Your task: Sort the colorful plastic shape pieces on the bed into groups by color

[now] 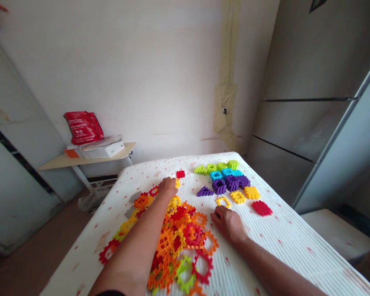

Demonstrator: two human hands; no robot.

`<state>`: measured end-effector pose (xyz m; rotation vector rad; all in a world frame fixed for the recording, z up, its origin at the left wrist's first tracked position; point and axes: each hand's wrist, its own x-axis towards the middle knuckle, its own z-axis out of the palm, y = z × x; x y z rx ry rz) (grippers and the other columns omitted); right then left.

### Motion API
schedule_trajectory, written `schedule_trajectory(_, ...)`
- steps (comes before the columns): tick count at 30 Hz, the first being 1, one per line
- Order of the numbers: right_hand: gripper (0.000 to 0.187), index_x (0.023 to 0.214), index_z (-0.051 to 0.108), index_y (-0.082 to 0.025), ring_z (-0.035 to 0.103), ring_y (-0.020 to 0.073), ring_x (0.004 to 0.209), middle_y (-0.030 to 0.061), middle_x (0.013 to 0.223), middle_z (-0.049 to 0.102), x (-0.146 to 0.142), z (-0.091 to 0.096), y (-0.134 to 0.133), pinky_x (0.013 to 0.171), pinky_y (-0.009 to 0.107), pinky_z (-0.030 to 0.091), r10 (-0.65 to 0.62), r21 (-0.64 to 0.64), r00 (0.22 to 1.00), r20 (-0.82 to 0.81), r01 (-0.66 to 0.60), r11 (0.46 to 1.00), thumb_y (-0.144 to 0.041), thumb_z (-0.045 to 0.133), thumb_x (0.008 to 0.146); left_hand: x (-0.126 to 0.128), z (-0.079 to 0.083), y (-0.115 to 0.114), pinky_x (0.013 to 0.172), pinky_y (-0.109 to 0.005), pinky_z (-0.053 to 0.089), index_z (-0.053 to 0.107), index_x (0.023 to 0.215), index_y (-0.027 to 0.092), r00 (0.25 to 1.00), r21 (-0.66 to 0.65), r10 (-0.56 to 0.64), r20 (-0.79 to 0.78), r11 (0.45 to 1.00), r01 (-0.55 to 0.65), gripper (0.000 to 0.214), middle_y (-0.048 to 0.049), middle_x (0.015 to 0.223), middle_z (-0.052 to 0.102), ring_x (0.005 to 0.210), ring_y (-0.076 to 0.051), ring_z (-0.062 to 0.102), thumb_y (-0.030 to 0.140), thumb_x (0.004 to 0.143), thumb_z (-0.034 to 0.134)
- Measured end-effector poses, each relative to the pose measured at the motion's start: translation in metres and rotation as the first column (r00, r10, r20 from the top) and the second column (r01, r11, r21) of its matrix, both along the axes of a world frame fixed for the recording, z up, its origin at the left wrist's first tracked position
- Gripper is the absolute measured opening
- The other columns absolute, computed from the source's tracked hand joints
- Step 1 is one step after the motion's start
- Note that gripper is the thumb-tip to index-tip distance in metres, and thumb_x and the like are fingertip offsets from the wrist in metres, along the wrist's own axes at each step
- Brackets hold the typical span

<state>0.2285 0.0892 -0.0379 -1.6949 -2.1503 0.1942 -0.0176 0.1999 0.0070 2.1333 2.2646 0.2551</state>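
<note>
Your L hand (168,187) is at a yellow piece (178,183) nr the table's (283,246) far edge; can't tell if it's gripped. Your R hand (230,224) is curled beside a yellow frame (218,201) twd the right edge, hold unclear. Step looks like picking pcs by the loose pile (179,213); next move prob. calls for a light pinch. Colour stacks (232,183) sit twd the far R corner. White box (111,150) & red bag (83,129): contents hidden.
</note>
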Motion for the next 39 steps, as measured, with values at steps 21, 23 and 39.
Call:
schedule_trajectory(21,0.018,0.074,0.059,-0.019,0.056,0.0116,0.067,0.0012,0.076,0.063,0.002,0.010,0.003,0.060,0.021,0.036,0.058,-0.011,0.980,-0.191,-0.061,0.998,-0.028,0.047,0.084,0.019,0.033,-0.146,0.084,-0.039,0.047,0.054,0.119,0.028,-0.290,0.115,-0.056,0.955,0.975,0.191,0.047,-0.0057,0.107,0.064,0.096,-0.021,0.062,0.031,0.073,0.062)
schedule_trajectory(23,0.015,0.083,0.060,-0.019,0.056,0.0120,0.068,0.0019,0.081,0.063,0.003,0.017,0.001,0.063,0.022,0.041,0.119,0.052,0.936,-0.332,-0.107,0.993,-0.030,0.049,0.083,0.024,0.022,-0.162,0.086,-0.041,0.046,0.051,0.121,0.030,-0.393,0.101,-0.018,0.919,0.976,0.192,0.049,-0.0057,0.108,0.064,0.099,-0.022,0.061,0.033,0.074,0.061)
schedule_trajectory(39,0.046,0.107,0.053,-0.018,0.054,0.0225,0.090,0.0107,0.099,0.060,-0.035,0.053,-0.042,0.079,0.036,0.046,0.496,0.435,0.822,-0.279,-0.352,0.829,-0.054,0.056,0.079,0.056,-0.003,-0.184,0.081,-0.034,0.048,0.039,0.133,0.032,-0.591,0.113,0.053,0.805,0.964,0.240,0.064,-0.0059,0.117,0.059,0.096,-0.019,0.061,0.016,0.074,0.060)
